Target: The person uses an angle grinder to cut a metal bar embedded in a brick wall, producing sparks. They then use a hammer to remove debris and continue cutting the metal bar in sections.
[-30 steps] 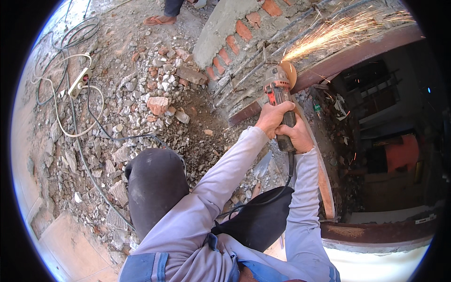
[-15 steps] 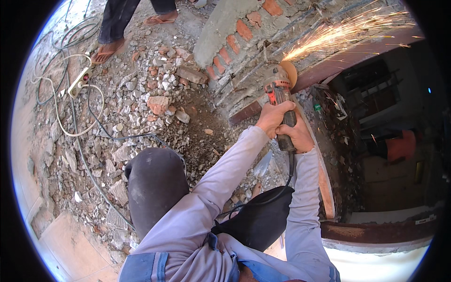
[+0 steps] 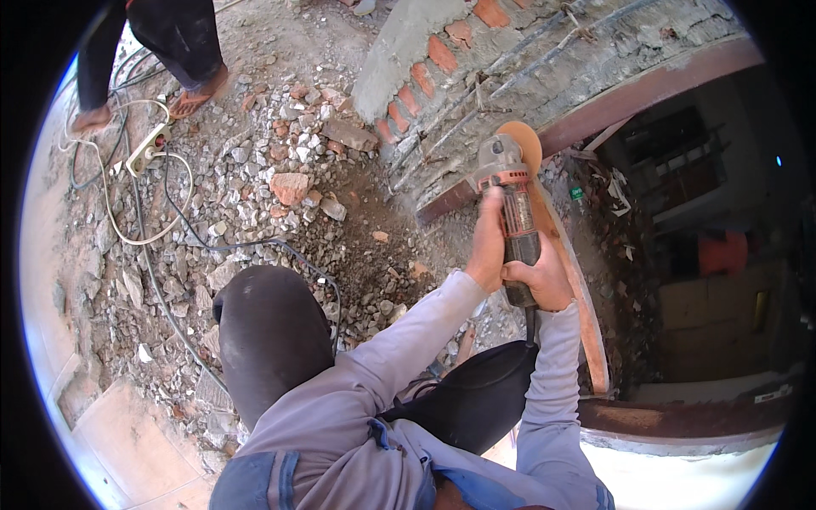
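Observation:
Both hands hold an angle grinder (image 3: 518, 212) with a grey head and a red-and-black body. My left hand (image 3: 487, 242) wraps its left side behind the head, thumb pointing up along the casing; its other fingers are mostly hidden. My right hand (image 3: 548, 276) grips the rear of the body, where the black cord leaves. The tan disc (image 3: 529, 143) is beside the end of a reddish-brown frame beam (image 3: 629, 93), with no sparks showing. Whether it touches the beam I cannot tell. A shorter piece of the same beam (image 3: 448, 202) lies left of the grinder.
Broken concrete wall with exposed rebar (image 3: 544, 55) and bricks (image 3: 422, 79) is ahead. Rubble (image 3: 255, 200) covers the ground at left, crossed by cables and a white power strip (image 3: 149, 150). Another person's sandalled foot (image 3: 189, 102) is at upper left. A dark room opens at right.
The sparks have stopped. The grinder has drawn slightly down towards me, and my left hand's thumb has shifted along its casing. The other person has stepped left.

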